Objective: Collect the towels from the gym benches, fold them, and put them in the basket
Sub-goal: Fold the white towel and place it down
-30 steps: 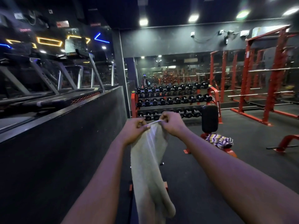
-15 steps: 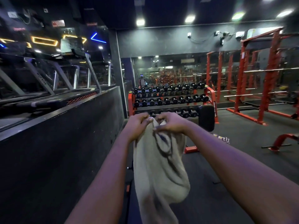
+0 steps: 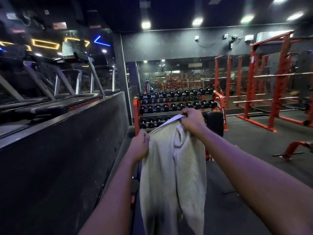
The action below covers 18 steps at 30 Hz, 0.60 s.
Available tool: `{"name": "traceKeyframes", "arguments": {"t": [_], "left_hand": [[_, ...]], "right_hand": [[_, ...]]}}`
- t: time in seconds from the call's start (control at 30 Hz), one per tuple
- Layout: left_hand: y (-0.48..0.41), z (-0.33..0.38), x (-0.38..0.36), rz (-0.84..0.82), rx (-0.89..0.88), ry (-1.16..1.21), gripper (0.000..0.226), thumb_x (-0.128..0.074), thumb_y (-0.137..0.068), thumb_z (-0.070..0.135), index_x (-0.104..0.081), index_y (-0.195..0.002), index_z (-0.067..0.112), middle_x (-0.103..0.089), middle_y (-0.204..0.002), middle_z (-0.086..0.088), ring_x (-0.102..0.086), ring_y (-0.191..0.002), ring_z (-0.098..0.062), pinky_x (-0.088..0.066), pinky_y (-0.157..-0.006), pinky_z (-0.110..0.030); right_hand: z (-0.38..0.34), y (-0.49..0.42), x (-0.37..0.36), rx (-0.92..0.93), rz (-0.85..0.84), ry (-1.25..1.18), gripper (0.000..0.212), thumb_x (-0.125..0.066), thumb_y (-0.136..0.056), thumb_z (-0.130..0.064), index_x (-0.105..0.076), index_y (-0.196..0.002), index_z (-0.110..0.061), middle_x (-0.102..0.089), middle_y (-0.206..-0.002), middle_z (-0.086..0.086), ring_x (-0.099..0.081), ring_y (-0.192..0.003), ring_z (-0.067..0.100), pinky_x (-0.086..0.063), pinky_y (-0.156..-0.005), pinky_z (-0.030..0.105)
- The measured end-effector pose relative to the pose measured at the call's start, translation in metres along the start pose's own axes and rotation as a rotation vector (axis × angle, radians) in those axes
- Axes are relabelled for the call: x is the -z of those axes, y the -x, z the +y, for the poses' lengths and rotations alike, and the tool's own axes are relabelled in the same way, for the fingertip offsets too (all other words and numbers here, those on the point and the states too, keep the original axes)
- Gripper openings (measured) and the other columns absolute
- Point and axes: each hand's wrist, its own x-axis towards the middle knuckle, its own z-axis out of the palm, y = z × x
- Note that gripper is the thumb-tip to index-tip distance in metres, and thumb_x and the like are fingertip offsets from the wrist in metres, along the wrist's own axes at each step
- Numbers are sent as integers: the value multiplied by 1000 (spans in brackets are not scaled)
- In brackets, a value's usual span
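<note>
Head view: fingers of left hand and right hand pinch the towel, hanging lengthwise downward.

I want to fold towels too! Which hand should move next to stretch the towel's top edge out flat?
Probably the right hand. The left hand already pinches the towel at one end of its top edge, while the right grips bunched cloth, so it could slide along the hem.
</note>
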Motion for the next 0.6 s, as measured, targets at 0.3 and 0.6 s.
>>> {"name": "traceKeyframes", "arguments": {"t": [0.3,0.6], "left_hand": [[-28,42,23,25,-259,-31,7,-58,-95,23,-58,-92,16,-67,-81,-2,-60,-73,-16,-39,-65,-25],[-3,-11,-6,-233,-68,-50,14,-57,-94,15,-66,-103,20,-71,-98,-2,-68,-85,-20,-47,-62,-13]], "right_hand": [[-11,22,-14,261,-379,-55,29,-79,-77,-26,-72,-105,-24,-69,-97,-8,-61,-88,7,-42,-75,20],[-26,0,-7,133,146,-138,19,-63,-85,-12,-76,-92,-24,-72,-82,-4,-65,-73,16,-55,-68,33]]}}
